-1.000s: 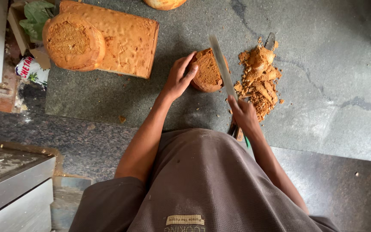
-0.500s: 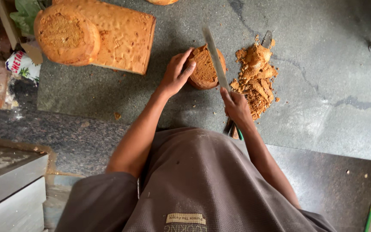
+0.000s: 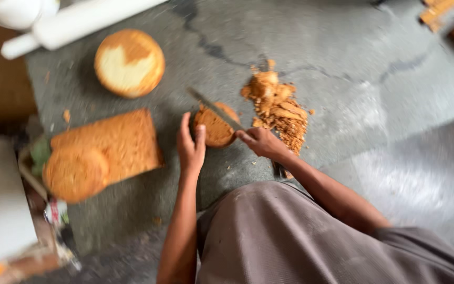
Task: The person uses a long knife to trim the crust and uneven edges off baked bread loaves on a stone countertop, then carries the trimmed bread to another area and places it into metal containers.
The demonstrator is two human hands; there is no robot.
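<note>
Golden-brown, the small round sponge cake (image 3: 215, 126) lies on the grey stone worktop (image 3: 374, 100), steadied at its edge by the left hand (image 3: 191, 147). It looks soft and crumbly, best held lightly by the rim. Right hand (image 3: 261, 142) grips a long knife (image 3: 214, 108) across it, beside loose trimmings (image 3: 279, 108).

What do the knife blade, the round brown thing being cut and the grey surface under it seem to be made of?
The knife blade looks like bare metal: thin, grey, dully shiny. The round piece under the left hand looks like baked cake or bread: a porous golden-brown face, with a crumbly pile of trimmings beside it. The counter looks like polished grey stone, with dark veins and a soft sheen, though blur leaves that open.
</note>
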